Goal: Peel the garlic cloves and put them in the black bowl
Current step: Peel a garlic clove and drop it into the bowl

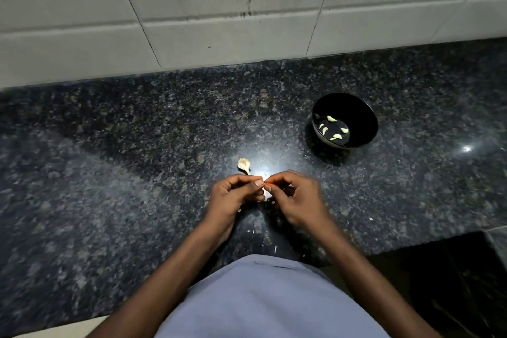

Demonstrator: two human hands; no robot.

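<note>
Beyond the grip and to its left, the garlic piece (243, 165) lies on the counter (109, 173), apart from both hands and not yet peeled, by the look of its papery skin. The left hand (233, 196) pinches the garlic clove (266, 192) between thumb and curled fingers; just right of it the right hand (295, 200) nips the same clove at its top, fingers curled, seemingly pulling at the skin. The clove is small and mostly hidden between the fingertips, so I judge it could squirt out of the pinch if the skin tears suddenly, and roll off the front edge, which lies close below the hands. Bits of skin (275, 248) already lie on the counter nearer the body. Well to the right of the grip and farther back stands the black bowl (362, 115), upright, holding several peeled cloves (330, 129) on its bottom.
</note>
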